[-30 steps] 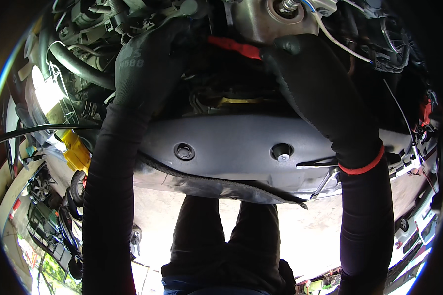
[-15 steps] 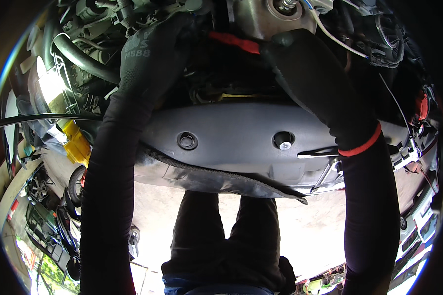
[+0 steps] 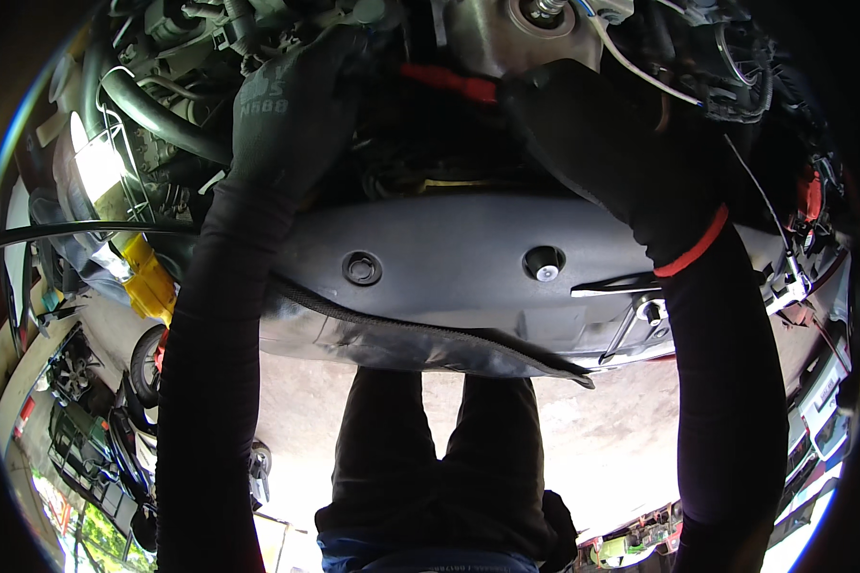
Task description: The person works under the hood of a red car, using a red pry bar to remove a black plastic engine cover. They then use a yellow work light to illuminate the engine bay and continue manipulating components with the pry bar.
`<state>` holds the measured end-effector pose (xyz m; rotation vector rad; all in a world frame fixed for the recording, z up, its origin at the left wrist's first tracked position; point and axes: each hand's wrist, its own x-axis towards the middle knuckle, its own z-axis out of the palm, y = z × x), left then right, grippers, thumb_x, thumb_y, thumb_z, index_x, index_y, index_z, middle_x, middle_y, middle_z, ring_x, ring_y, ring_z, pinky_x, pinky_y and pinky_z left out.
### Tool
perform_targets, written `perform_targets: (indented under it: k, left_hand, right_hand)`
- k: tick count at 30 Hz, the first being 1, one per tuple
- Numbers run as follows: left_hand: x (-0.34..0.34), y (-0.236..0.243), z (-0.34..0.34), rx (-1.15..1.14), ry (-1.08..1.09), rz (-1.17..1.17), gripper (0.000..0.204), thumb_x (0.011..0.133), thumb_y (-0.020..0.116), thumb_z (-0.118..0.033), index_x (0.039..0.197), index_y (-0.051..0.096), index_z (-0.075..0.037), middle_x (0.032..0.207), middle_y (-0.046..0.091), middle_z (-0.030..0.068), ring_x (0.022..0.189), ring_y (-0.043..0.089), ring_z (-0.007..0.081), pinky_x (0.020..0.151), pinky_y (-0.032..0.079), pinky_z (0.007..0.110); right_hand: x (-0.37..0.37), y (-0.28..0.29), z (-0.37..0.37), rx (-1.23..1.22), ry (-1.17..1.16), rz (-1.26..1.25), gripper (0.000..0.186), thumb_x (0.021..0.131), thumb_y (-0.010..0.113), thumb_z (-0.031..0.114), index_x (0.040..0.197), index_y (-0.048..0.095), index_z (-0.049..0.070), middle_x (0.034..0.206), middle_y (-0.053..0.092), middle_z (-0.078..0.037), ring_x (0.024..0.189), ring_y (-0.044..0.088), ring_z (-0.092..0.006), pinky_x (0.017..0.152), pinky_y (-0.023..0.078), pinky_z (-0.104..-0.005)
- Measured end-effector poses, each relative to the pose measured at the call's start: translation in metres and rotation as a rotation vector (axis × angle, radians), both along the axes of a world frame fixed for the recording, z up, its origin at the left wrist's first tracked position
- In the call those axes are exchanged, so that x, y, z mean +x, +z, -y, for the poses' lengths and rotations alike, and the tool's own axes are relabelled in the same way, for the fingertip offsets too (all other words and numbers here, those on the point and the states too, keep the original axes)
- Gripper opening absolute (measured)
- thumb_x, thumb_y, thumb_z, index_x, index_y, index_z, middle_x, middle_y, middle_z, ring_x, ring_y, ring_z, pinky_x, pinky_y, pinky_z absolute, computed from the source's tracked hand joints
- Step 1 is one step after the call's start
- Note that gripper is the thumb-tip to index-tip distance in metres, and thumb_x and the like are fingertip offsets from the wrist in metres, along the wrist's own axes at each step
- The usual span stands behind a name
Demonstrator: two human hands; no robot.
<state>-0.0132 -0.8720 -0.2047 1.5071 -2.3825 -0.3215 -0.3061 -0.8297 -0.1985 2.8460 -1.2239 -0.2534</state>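
Both my hands wear dark gloves and reach into a car's engine bay. My right hand (image 3: 554, 100) is closed around the end of a tool with a red handle (image 3: 449, 83), which points left toward my other hand. The tool's working end disappears in shadow, so its kind does not show. My left hand (image 3: 301, 100) is beside dark hoses and fittings, its fingers bent into the dark and hidden. Behind the tool and right hand is a metal housing (image 3: 478, 43) with a round opening.
The grey bumper cover (image 3: 430, 239) spans the space between my forearms, with a black strip (image 3: 420, 329) hanging along its lower edge. A lit caged work lamp (image 3: 100, 167) with a yellow part hangs at left. A thick hose (image 3: 158, 119) curves beside my left wrist. A white cable (image 3: 640, 72) runs at upper right.
My right wrist and its red cuff have risen slightly, while the hand stays closed on the red-handled tool. My left hand has barely moved. The whole view has shifted a little.
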Motion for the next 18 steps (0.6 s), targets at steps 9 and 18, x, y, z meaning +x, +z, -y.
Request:
perform_targets:
  k: [9, 18]
  left_hand:
    - [-0.003, 0.004, -0.001, 0.045, 0.048, 0.011, 0.030, 0.095, 0.067, -0.025, 0.122, 0.072, -0.015, 0.093, 0.076, 0.0147, 0.089, 0.074, 0.0378, 0.079, 0.058, 0.049]
    - [0.000, 0.000, 0.000, 0.021, 0.022, 0.006, 0.027, 0.095, 0.066, -0.022, 0.120, 0.071, -0.015, 0.102, 0.076, 0.0148, 0.093, 0.073, 0.0391, 0.081, 0.058, 0.050]
  right_hand:
    - [-0.005, 0.007, 0.004, 0.047, -0.062, 0.162, 0.024, 0.101, 0.062, 0.015, 0.122, 0.070, 0.006, 0.094, 0.073, -0.015, 0.086, 0.073, -0.0295, 0.072, 0.061, -0.0409]
    - [0.002, 0.006, 0.002, 0.192, -0.211, 0.068, 0.026, 0.101, 0.061, 0.015, 0.125, 0.068, 0.009, 0.091, 0.070, -0.014, 0.081, 0.072, -0.0277, 0.072, 0.060, -0.0401]
